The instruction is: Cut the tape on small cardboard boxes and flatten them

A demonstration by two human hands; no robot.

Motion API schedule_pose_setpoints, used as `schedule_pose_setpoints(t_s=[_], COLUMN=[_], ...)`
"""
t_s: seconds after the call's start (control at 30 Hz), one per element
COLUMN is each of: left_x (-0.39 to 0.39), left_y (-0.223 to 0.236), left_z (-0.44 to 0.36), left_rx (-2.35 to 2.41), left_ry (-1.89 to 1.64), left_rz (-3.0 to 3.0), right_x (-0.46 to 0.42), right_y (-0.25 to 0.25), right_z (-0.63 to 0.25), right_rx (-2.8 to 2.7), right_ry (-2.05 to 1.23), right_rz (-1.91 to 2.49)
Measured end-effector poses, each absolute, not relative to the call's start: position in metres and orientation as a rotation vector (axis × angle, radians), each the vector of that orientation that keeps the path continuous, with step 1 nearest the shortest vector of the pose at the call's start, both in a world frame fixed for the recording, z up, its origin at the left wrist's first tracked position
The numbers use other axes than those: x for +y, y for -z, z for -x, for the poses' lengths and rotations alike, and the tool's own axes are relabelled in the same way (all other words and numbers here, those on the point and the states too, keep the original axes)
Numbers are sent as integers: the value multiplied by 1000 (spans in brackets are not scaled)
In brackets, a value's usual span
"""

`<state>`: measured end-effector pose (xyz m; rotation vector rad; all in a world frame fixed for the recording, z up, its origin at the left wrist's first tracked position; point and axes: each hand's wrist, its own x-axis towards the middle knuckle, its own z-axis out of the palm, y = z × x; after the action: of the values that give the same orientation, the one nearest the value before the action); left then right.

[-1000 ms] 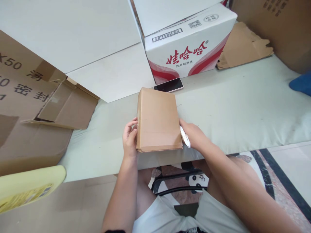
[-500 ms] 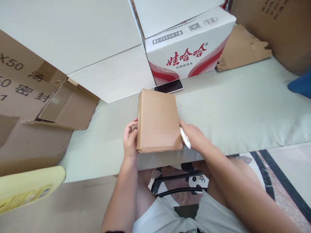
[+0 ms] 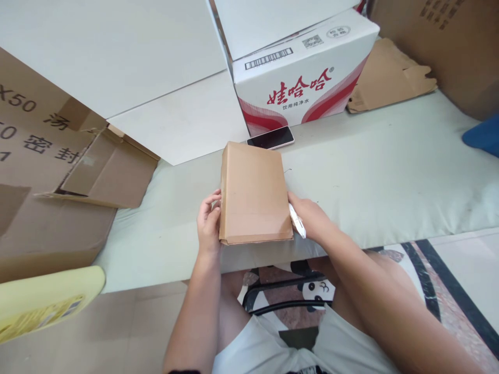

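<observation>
A flat brown cardboard box (image 3: 253, 192) lies near the front edge of a pale green padded surface (image 3: 390, 176). My left hand (image 3: 208, 223) presses against the box's left side, fingers curled round its edge. My right hand (image 3: 310, 218) holds the box's right side, and a small white object (image 3: 297, 224) sits pinched between that hand and the box. Just behind the box lies a phone (image 3: 271, 137) with a dark screen, face up.
A white carton with red lettering (image 3: 300, 72) stands behind the phone. Large white boards (image 3: 117, 57) lie at the back left. Brown cardboard boxes and flaps (image 3: 70, 171) fill the left; more cardboard (image 3: 390, 72) is at the back right. A blue item (image 3: 483, 135) is at the right edge.
</observation>
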<state>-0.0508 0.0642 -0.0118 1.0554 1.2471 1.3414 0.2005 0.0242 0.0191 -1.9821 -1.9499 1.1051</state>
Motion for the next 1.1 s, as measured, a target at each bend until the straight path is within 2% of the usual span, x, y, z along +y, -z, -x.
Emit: schedule_pose_setpoints(t_s=[1.1], left_x=[64], left_y=[11], left_z=[51], left_rx=[1250], left_ry=[-1333], left_rz=[-1029], right_x=[26], right_y=[-6], right_z=[-202], right_rx=[-1970], right_ry=[-1022], right_rz=[1979])
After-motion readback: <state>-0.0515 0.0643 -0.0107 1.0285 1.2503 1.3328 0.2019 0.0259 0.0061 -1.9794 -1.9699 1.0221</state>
